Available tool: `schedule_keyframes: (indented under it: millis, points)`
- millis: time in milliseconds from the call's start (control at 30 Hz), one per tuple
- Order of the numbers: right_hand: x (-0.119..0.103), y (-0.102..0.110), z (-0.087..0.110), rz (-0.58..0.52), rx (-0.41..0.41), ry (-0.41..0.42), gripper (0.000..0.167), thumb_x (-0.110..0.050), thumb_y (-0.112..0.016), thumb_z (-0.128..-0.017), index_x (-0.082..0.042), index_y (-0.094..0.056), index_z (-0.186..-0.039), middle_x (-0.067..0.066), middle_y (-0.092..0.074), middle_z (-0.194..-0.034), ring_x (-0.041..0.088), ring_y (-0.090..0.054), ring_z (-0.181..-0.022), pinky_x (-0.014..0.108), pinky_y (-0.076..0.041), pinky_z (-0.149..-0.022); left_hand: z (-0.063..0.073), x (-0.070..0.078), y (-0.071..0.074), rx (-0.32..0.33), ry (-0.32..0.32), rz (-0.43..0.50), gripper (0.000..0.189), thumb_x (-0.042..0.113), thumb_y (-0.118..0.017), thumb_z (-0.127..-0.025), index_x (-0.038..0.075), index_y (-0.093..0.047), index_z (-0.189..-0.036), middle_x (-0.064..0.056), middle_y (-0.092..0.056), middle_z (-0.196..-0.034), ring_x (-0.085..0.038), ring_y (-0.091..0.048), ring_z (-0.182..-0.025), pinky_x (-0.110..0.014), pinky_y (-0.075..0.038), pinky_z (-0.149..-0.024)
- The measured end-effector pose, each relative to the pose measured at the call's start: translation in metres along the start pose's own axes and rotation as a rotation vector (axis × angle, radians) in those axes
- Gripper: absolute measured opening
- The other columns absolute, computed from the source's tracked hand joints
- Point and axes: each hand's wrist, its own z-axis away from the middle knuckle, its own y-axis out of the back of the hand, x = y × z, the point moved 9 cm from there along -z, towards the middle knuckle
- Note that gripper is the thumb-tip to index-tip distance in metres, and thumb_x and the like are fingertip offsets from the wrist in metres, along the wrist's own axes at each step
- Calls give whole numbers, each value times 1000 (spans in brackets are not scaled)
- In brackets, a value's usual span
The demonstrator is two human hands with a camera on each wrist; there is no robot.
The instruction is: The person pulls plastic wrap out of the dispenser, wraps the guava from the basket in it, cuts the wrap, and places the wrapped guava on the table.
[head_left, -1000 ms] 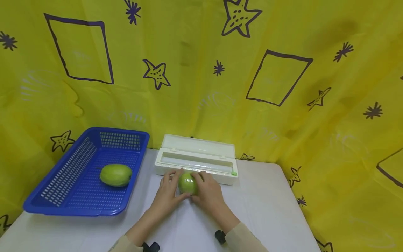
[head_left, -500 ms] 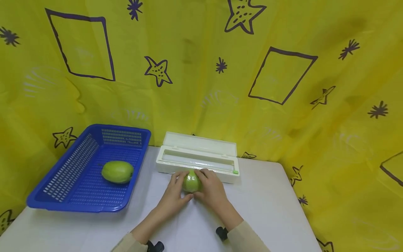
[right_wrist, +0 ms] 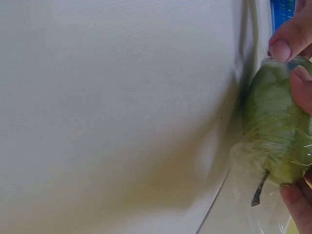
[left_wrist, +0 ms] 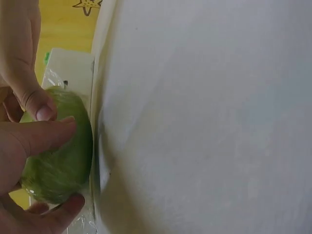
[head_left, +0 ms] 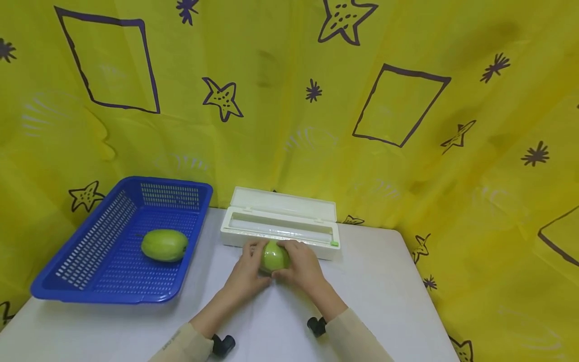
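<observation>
A green pear (head_left: 274,257), wrapped in clear cling film, is between my two hands, just in front of the cling film dispenser (head_left: 278,241). My left hand (head_left: 246,271) grips its left side, and my right hand (head_left: 304,266) grips the other. In the left wrist view, both thumbs press on the near face of the pear (left_wrist: 63,165), their tips close together. The right wrist view shows the dark stem (right_wrist: 260,189) and loose, crinkled film (right_wrist: 243,156) around that end. Most fingers are hidden behind the pear.
The white dispenser's lid (head_left: 282,203) stands raised, with the film roll (head_left: 280,230) inside. At left, a blue basket (head_left: 108,296) holds another green pear (head_left: 164,245). A yellow patterned curtain (head_left: 271,151) hangs behind the white-covered table (head_left: 380,301).
Both hands keep hold of the wrapped pear. They have shifted slightly toward the dispenser with it, and the left fingers have moved around its side. The head view has shifted a little.
</observation>
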Motion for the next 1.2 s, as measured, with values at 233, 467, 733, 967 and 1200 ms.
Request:
schedule_keyframes:
  millis: [233, 467, 733, 967, 1200]
  points:
    - [0, 0, -2, -39, -68, -47, 76, -37, -92, -64, -13, -63, -130, 5, -69, -123, 25, -63, -109, 42, -51, -93, -1, 6, 0, 71, -50, -113, 100, 20, -95, -63, 12, -41, -147, -15, -48, -134, -35, -64, -100, -48, -56, -82]
    - [1, 0, -4, -56, -131, -59, 67, -31, -91, -68, -16, -64, -128, 4, -70, -120, 24, -63, -105, 43, -51, -90, 4, 17, -7, 89, -41, -202, 105, 19, -96, -61, 15, -39, -148, -24, -42, -139, -43, -57, -105, -48, -57, -69]
    - [-6, -3, 6, -37, -14, 22, 78, -35, -87, -72, -12, -56, -140, 8, -63, -132, 28, -59, -118, 44, -50, -98, 2, 21, -2, 118, -67, -288, 86, 23, -92, -68, 12, -48, -141, -7, -46, -138, -34, -63, -91, -41, -57, -60]
    - [-14, -1, 24, 146, 145, 37, 93, -40, -94, -61, -16, -51, -140, 11, -55, -132, 32, -55, -117, 45, -54, -93, 0, 24, 5, 110, -100, -238, 85, 21, -92, -67, 10, -51, -141, -11, -51, -138, -37, -66, -92, -47, -58, -72]
    - [-17, -4, 18, 174, 191, 71, 88, -23, -99, -53, -12, -57, -130, 5, -60, -124, 27, -56, -113, 40, -55, -93, -5, 18, 11, 102, -87, -178, 74, 26, -89, -72, 11, -56, -135, -14, -50, -132, -36, -66, -91, -50, -56, -73]
